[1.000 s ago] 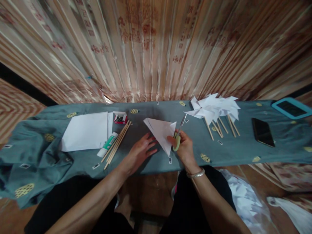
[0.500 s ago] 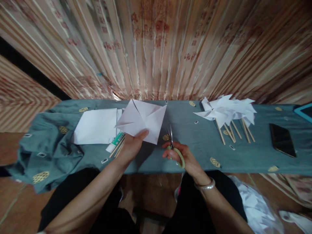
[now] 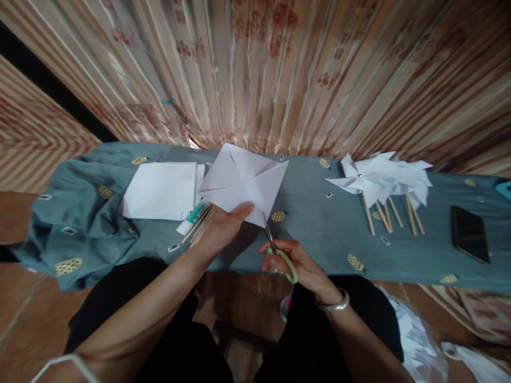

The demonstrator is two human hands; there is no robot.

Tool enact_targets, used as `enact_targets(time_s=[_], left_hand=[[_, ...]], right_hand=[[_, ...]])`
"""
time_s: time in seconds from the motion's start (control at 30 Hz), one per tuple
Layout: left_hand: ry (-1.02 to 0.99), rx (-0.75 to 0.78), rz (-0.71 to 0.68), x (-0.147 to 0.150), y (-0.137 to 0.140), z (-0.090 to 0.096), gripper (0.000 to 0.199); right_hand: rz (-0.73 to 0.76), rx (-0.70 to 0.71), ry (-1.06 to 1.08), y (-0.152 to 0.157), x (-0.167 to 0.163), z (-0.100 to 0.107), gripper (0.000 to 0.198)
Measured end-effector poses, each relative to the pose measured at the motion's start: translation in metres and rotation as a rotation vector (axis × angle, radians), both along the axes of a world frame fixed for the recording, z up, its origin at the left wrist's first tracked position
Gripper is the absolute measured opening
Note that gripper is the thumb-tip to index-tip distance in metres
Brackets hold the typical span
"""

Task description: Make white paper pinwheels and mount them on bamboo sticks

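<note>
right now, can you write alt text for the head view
A person's left hand holds a slit white paper sheet; the right hand holds scissors at its near corner. On the teal cloth, a paper stack and glue stick lie to the left, white pinwheels and a phone to the right.

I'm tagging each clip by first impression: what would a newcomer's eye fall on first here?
Probably the slit white sheet in the left hand, at the centre, with the green-handled scissors in the right hand at its near corner. Next come the white pinwheels lying on the right, then the patterned curtain filling the background.
</note>
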State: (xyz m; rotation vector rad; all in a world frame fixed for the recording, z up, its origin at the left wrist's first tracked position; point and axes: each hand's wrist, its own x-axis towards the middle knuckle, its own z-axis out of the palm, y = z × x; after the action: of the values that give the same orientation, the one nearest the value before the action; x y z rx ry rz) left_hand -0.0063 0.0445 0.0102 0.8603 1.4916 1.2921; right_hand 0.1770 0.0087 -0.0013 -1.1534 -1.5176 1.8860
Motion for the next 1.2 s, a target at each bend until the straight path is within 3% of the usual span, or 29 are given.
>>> enact_targets(time_s=[0.4, 0.67, 0.97, 1.2], left_hand=[[0.002, 0.088, 0.039, 0.006, 0.002, -0.007, 0.057], [-0.037, 0.105, 0.037, 0.009, 0.001, -0.001, 0.065], [0.02, 0.082, -0.018, 0.004, 0.002, -0.013, 0.055], [0.036, 0.082, -0.031, 0.004, 0.0, -0.002, 0.037]], right_hand=[[0.004, -0.006, 0.023, -0.001, 0.0, -0.008, 0.041], [0.008, 0.026, 0.018, 0.0, 0.0, -0.007, 0.042], [-0.015, 0.053, -0.022, 0.0, 0.0, -0.01, 0.042], [-0.045, 0.041, -0.037, -0.001, -0.002, -0.011, 0.041]])
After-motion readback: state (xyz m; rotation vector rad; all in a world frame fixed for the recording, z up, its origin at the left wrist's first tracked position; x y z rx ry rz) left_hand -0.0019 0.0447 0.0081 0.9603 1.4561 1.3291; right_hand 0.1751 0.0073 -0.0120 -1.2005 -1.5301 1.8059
